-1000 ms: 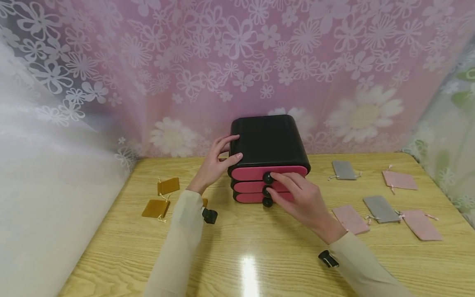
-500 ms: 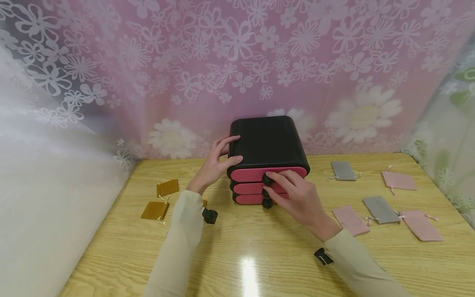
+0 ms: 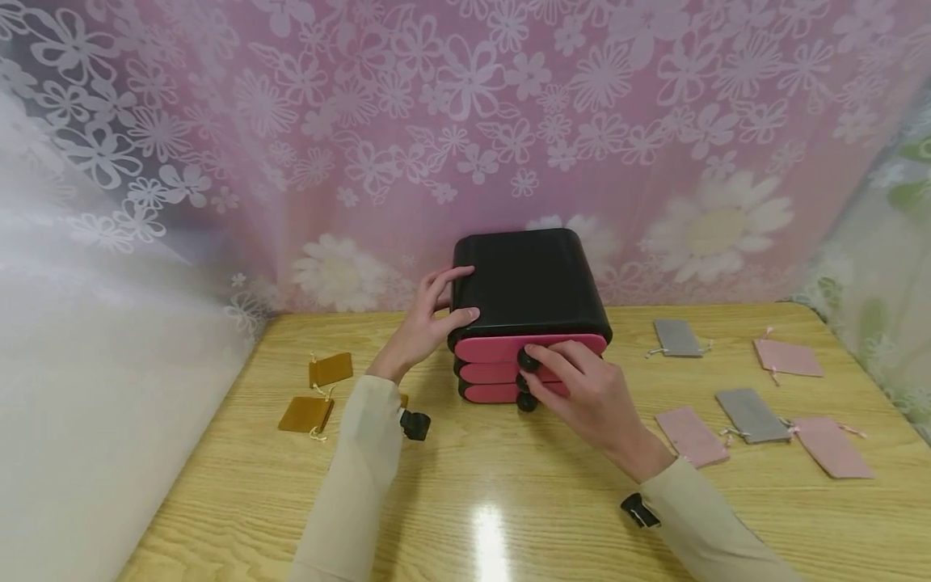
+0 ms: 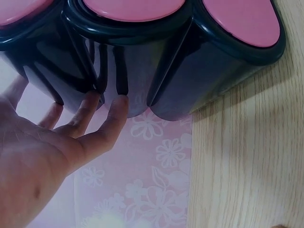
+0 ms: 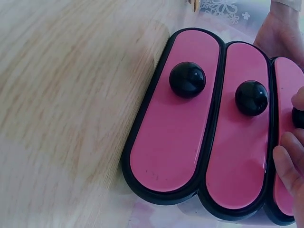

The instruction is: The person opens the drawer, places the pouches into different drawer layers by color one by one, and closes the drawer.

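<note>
Centre frame in the head view, the right hand [image 3: 600,400] pinches the top knob [image 3: 526,361] of the black drawer box [image 3: 534,279], fingers partly hiding the middle knob [image 3: 521,382]. The left hand [image 3: 422,323] rests loosely spread against the box; below, its sleeve [image 3: 369,432] nearly hides a mustard patch [image 3: 403,400].

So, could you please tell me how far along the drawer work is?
Done: the left hand is set against the black cabinet, seemingly bracing it. In hand: the right hand pinches the top knob. Left, perhaps: opening the top drawer, which looks shut; pouches lie on the table.
</note>
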Demonstrator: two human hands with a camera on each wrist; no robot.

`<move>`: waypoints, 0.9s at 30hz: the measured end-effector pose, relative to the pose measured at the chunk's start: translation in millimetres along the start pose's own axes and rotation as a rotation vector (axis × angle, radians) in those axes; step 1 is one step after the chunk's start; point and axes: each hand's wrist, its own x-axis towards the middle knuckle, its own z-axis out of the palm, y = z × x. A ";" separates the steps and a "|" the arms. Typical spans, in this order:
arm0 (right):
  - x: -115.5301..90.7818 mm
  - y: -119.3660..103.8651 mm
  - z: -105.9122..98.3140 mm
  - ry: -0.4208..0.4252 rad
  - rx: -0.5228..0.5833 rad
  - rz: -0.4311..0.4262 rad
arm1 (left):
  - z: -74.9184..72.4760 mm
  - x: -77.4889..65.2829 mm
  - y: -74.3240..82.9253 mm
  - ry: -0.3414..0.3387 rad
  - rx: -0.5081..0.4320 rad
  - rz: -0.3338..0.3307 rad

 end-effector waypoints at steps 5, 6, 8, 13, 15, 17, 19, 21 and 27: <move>-0.3 -2.4 -1.4 0.031 0.009 -0.033 | -0.1 0.0 -0.3 0.003 0.013 0.000; -0.3 -2.8 -1.5 0.041 0.008 -0.040 | -0.1 0.2 -0.4 0.003 0.016 0.000; -0.1 -4.1 -2.2 0.058 0.008 -0.051 | 0.0 0.6 -0.5 0.005 0.017 -0.002; -1.1 -7.9 -5.6 0.061 -0.005 -0.075 | 0.2 0.4 0.0 0.004 0.007 -0.019; -1.8 -9.2 -6.9 0.057 -0.012 -0.082 | 0.3 0.0 0.3 0.004 0.003 -0.026; -2.8 -10.8 -8.0 0.058 -0.008 -0.087 | 0.5 0.1 0.1 0.003 0.001 -0.031; -3.7 -12.5 -9.1 0.063 -0.011 -0.096 | 0.8 -0.2 -0.1 0.000 0.002 -0.035; -5.0 -14.4 -10.0 0.069 -0.011 -0.108 | 1.1 -0.3 -0.7 -0.004 0.001 -0.040; -7.7 -18.3 -12.6 0.075 -0.012 -0.134 | 2.0 0.1 -0.7 -0.006 -0.003 -0.047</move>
